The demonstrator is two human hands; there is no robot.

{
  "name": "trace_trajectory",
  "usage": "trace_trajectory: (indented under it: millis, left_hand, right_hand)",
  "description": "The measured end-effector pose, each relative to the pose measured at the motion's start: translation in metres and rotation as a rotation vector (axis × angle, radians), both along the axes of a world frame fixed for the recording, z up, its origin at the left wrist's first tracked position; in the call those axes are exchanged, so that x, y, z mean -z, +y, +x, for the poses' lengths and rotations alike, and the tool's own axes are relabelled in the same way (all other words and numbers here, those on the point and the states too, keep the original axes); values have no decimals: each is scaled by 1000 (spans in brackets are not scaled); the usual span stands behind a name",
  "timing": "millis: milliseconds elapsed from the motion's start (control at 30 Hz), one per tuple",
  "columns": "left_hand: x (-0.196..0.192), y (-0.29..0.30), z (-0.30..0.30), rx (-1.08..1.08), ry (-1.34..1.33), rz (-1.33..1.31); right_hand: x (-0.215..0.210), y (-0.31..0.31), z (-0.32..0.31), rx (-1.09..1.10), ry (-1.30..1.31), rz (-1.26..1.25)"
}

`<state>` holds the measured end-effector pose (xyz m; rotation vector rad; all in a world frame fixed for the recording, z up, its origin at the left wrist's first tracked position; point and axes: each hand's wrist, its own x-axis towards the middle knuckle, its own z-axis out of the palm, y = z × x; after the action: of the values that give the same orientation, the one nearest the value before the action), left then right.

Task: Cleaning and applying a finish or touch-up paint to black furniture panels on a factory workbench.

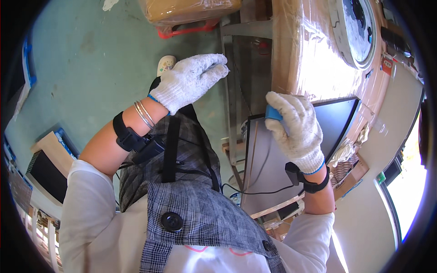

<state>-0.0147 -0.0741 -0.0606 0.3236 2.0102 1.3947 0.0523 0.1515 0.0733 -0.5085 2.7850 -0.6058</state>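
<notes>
My left hand [193, 79], in a white knitted glove, hovers over the green floor. Its fingers are stretched out close together, with the thumb slightly apart and nothing visible between them. At the right, my gloved right hand [298, 127] is closed on a small blue object [273, 113], held between thumb and fingers; its exact kind is hard to make out. Below and around this hand leans a grey flat panel with a black frame [273, 168], like a screen. Whether the right hand touches the panel cannot be made out.
A film-wrapped cardboard stack [287, 45] stands beyond the panel, bearing a round white-rimmed thing [355, 34]. A metal frame [230, 82] rises between my hands. At the top is a wrapped brown box [191, 10] on a red base. Black panels [48, 175] lean at the left.
</notes>
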Motion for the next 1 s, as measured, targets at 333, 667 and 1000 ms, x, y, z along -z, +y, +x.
trace_trajectory:
  millis: [333,667,1000]
  left_hand:
    - [-2,4,0,-32,-90,71]
    - [-11,10,1,7,-43,40]
    - [-2,18,6,44,58,-88]
  right_hand:
    - [-1,8,3,22,2,20]
    - [3,18,11,57,28,-40]
    - [-1,28,18,123,58,-52]
